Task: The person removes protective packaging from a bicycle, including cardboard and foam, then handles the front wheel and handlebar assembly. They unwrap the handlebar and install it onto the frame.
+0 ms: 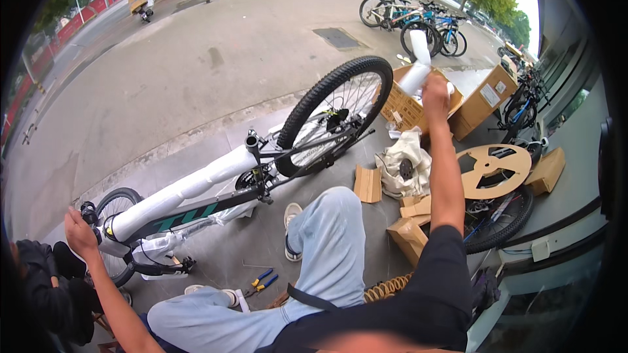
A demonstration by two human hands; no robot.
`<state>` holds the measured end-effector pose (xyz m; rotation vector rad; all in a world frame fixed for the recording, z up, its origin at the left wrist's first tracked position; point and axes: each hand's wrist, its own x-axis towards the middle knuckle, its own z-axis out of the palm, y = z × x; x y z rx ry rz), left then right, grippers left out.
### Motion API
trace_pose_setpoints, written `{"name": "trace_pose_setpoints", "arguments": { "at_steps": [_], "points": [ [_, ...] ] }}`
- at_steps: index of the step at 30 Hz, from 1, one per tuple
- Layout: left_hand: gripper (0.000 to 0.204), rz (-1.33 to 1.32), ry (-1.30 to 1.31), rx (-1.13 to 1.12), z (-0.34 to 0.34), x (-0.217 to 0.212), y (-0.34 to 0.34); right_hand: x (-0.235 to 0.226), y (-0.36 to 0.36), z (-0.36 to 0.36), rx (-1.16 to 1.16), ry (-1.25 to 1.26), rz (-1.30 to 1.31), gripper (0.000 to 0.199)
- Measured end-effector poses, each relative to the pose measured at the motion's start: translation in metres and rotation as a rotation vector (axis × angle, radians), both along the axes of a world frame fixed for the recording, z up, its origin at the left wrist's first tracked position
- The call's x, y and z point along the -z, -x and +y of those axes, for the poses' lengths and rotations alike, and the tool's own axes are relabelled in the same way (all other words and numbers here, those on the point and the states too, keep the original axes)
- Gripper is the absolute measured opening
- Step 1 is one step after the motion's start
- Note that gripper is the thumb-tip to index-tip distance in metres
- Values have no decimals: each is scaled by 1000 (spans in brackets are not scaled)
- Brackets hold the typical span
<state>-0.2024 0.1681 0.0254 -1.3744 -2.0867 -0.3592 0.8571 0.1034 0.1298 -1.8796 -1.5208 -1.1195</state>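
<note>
A bicycle [216, 206] stands in front of me, its frame wrapped in white foam padding [190, 189]; the rear wheel [337, 114] points away and the front wheel [114, 209] sits at the lower left. My left hand [80, 232] grips the stem end by the front wheel. My right hand [435, 91] is stretched far out and up, shut on a white foam tube [417, 65] that it holds above an open cardboard box [409, 107]. My legs in pale jeans [327, 248] bend beneath me.
Blue-handled pliers [261, 281] and a hex key [255, 264] lie on the pavement by my shoe. Small cardboard pieces [409, 229], a white bag [405, 163], a cardboard wheel disc [494, 170] on another wheel and a second box [484, 101] crowd the right. Parked bicycles [418, 22] stand far off.
</note>
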Motion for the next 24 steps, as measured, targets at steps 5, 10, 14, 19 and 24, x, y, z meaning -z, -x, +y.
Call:
{"name": "trace_pose_setpoints", "arguments": {
  "at_steps": [5,10,14,19,24],
  "points": [
    [45,-174,-94,124,-11,-16,-27,87,-77,7,275,162,498,71],
    [45,-145,-96,126,-12,-23,-41,218,16,-17,-3,575,697,60],
    [48,-137,-215,184,-10,-25,-39,265,101,-41,-215,929,862,51],
    [48,-576,-356,390,-26,-23,-57,226,170,-11,-472,929,983,50],
    [52,-694,-725,620,-64,29,-90,155,248,35,-615,1068,1067,48]
  ]
}}
